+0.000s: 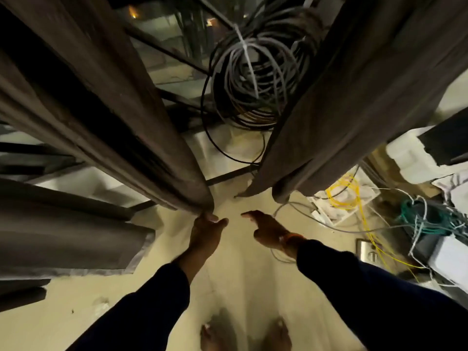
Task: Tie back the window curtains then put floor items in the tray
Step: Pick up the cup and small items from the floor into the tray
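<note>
1. Two brown curtains hang before the window: the left curtain (121, 127) falls in deep, heavy cloth folds, and the right curtain (336, 117) hangs flatter; a gap lies between their lower ends
2. Two hands reach forward out of dark sleeves. The left hand (206, 230) pinches the bottom corner of the left curtain between thumb and fingers
3. The right hand (266, 228) is released, fingers stretched toward the gap, touching nothing; an orange band sits at its wrist
4. One big coil of grey cable (253, 72), round and bound with a pale tie, hangs behind the gap
5. On the smooth cream floor (243, 274), at the right: one thin yellow cable (342, 193) in loops, one tangle of green cord (420, 219), and loose grey wires
6. One grey cloth panel (76, 241) with a paler hem lies at the left
7. Two bare feet show at the bottom edge, blurred
</note>
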